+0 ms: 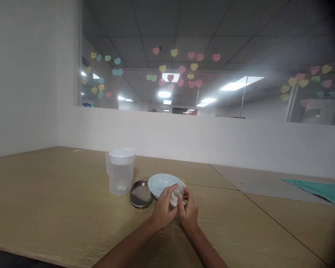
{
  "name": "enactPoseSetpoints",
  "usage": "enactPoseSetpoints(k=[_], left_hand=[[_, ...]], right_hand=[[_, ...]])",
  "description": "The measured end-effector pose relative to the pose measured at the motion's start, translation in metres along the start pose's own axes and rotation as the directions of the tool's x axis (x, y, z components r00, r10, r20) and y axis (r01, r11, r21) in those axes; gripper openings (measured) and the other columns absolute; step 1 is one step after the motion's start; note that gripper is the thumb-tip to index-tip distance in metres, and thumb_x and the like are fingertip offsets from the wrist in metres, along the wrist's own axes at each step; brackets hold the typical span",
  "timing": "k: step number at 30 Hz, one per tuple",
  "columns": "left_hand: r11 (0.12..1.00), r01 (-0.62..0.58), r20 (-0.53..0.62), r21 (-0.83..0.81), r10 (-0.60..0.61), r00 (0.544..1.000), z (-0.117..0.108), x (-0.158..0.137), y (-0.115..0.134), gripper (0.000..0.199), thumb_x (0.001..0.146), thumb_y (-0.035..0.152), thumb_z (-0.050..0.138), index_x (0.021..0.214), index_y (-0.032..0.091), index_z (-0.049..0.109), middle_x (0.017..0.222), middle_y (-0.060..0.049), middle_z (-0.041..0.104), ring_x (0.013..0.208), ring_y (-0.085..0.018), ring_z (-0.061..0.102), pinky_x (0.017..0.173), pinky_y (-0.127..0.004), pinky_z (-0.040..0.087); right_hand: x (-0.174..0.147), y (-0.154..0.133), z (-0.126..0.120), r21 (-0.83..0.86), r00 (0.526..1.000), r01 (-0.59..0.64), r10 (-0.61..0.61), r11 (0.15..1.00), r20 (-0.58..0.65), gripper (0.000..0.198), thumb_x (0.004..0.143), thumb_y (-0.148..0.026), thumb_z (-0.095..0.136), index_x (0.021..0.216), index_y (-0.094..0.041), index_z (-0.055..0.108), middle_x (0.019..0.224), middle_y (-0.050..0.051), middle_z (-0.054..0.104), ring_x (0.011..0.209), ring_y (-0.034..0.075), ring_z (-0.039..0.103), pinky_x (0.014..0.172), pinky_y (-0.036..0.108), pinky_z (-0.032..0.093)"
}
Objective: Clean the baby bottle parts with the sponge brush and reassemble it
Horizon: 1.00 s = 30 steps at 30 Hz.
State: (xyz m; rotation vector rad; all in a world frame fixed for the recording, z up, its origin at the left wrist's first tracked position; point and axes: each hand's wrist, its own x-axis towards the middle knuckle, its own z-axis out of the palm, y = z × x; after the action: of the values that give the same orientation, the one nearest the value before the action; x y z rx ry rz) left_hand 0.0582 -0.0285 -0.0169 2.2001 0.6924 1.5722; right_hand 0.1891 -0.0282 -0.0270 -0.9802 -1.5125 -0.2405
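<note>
Head view: the left hand [162,209] and right hand [190,212] close narrowly around a small white piece with a clear dome [175,197], fingers and thumbs pressed to it from both sides. It sits between the hands, overlapping the near right edge of a pale dish [160,182]; whether it touches the wooden table [72,208] cannot be told. Left of the dish are a round metal tin [141,195] and a lidded translucent pitcher [121,173]; a teal cloth [319,190] lies far right.
</note>
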Motion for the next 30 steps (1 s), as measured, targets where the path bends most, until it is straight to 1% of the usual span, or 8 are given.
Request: enactPoseSetpoints(k=[5, 16, 20, 22, 25, 26, 28, 30], left_hand=[[0.997, 0.073, 0.028, -0.014, -0.073, 0.997, -0.002, 0.0, 0.002, 0.053, 0.084, 0.025, 0.053, 0.135, 0.019, 0.037, 0.136, -0.01, 0.048, 0.126, -0.024, 0.044, 0.108, -0.044, 0.033], [0.989, 0.12, 0.037, -0.083, -0.117, 0.992, -0.006, 0.005, 0.0, 0.059, 0.078, 0.024, 0.06, 0.133, 0.018, 0.04, 0.133, -0.009, 0.052, 0.12, -0.023, 0.05, 0.105, -0.039, 0.038], [0.993, 0.112, 0.031, -0.045, -0.11, 0.993, -0.005, 0.003, -0.001, 0.059, 0.081, 0.026, 0.057, 0.136, 0.019, 0.038, 0.136, -0.009, 0.05, 0.122, -0.023, 0.048, 0.105, -0.039, 0.038], [0.993, 0.121, 0.04, 0.012, -0.122, 0.992, -0.004, 0.001, -0.004, 0.064, 0.081, 0.028, 0.057, 0.139, 0.021, 0.033, 0.136, -0.01, 0.049, 0.121, -0.024, 0.049, 0.104, -0.041, 0.038], [0.987, 0.136, 0.073, 0.09, -0.143, 0.987, -0.003, -0.003, -0.012, 0.084, 0.075, 0.031, 0.064, 0.145, 0.021, 0.019, 0.133, -0.011, 0.052, 0.116, -0.026, 0.052, 0.1, -0.044, 0.041], [0.986, 0.13, 0.084, 0.106, -0.139, 0.987, -0.003, -0.004, -0.015, 0.09, 0.072, 0.031, 0.067, 0.146, 0.02, 0.017, 0.132, -0.012, 0.052, 0.116, -0.027, 0.052, 0.1, -0.045, 0.041], [0.988, 0.102, 0.085, 0.119, -0.113, 0.99, -0.002, -0.006, -0.018, 0.088, 0.069, 0.03, 0.07, 0.143, 0.019, 0.025, 0.132, -0.013, 0.052, 0.118, -0.028, 0.051, 0.101, -0.046, 0.041], [0.99, 0.077, 0.064, 0.116, -0.085, 0.994, 0.0, -0.007, -0.019, 0.074, 0.071, 0.03, 0.068, 0.136, 0.018, 0.037, 0.129, -0.013, 0.054, 0.118, -0.028, 0.051, 0.101, -0.045, 0.041]], right_hand=[[0.001, 0.001, 0.001, -0.026, 1.0, 0.023, -0.023, 0.999, -0.01, 0.037, 0.09, -0.04, 0.041, 0.115, -0.015, 0.052, 0.091, 0.01, 0.066, 0.073, 0.02, 0.063, 0.062, 0.032, 0.051], [0.003, 0.0, 0.002, -0.043, 1.0, 0.018, -0.018, 0.999, -0.007, 0.036, 0.089, -0.041, 0.041, 0.112, -0.016, 0.053, 0.088, 0.009, 0.066, 0.073, 0.02, 0.063, 0.063, 0.032, 0.051], [0.004, -0.002, 0.001, -0.029, 1.0, 0.004, -0.004, 1.0, -0.004, 0.036, 0.089, -0.041, 0.042, 0.112, -0.016, 0.053, 0.089, 0.009, 0.066, 0.074, 0.02, 0.063, 0.064, 0.033, 0.051], [0.004, -0.003, -0.001, -0.03, 1.0, 0.005, -0.005, 1.0, -0.001, 0.034, 0.088, -0.04, 0.043, 0.111, -0.017, 0.054, 0.091, 0.009, 0.065, 0.075, 0.02, 0.063, 0.065, 0.033, 0.051], [0.006, -0.006, -0.003, -0.012, 1.0, 0.016, -0.016, 1.0, 0.01, 0.033, 0.087, -0.04, 0.045, 0.11, -0.019, 0.054, 0.095, 0.01, 0.065, 0.081, 0.022, 0.063, 0.069, 0.035, 0.052], [0.006, -0.007, -0.004, 0.005, 1.0, 0.012, -0.012, 1.0, 0.021, 0.033, 0.086, -0.041, 0.047, 0.11, -0.019, 0.053, 0.097, 0.01, 0.064, 0.084, 0.022, 0.063, 0.072, 0.035, 0.052], [0.007, -0.008, -0.003, 0.054, 0.998, -0.03, 0.027, 0.998, 0.05, 0.038, 0.082, -0.043, 0.053, 0.111, -0.019, 0.051, 0.099, 0.01, 0.065, 0.089, 0.023, 0.063, 0.075, 0.036, 0.052], [0.008, -0.009, 0.0, 0.129, 0.99, -0.118, 0.108, 0.985, 0.087, 0.041, 0.08, -0.046, 0.057, 0.111, -0.019, 0.048, 0.099, 0.009, 0.065, 0.089, 0.023, 0.064, 0.076, 0.035, 0.052]])
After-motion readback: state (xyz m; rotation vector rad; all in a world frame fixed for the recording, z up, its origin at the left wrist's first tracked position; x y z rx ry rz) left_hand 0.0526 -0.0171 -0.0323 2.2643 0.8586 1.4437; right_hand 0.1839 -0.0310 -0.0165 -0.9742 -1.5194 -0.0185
